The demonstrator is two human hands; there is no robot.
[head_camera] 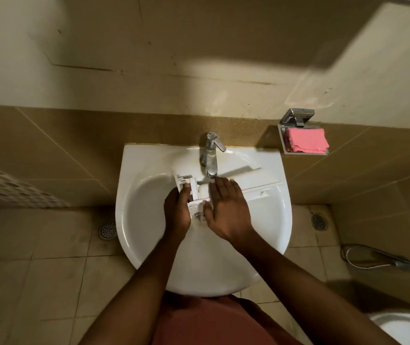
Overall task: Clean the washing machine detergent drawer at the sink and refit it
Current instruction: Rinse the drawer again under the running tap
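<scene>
Over the white sink [146, 245] I see both of my person's bare hands down in the bowl. The detergent drawer [258, 186] lies across the back of the bowl, right under the shiny tap [211, 155]. It is white, and its long side reaches to the right rim of the sink.

The left hand [177, 212] grips the left end of the drawer. Its thumb sits on top of the little plastic walls there, and its fingers curl under, so I cannot see them. The right hand [226, 210] lies flat on the middle of the drawer with its fingers straight. The fingertips reach just below the mouth of the tap. I cannot tell if water is coming out.

On the wall to the right of the tap hangs a shiny soap dish [281, 138] with a folded pink cloth [307, 143] in it. Two round floor drains show, one to the left of the sink [108, 230] and one to the right [319, 221]. A white basket with holes [5, 185] pokes in at the left edge. A grey hose [373, 262] lies on the floor tiles at the right, and the rim of a white toilet [408, 327] shows in the bottom corner.
</scene>
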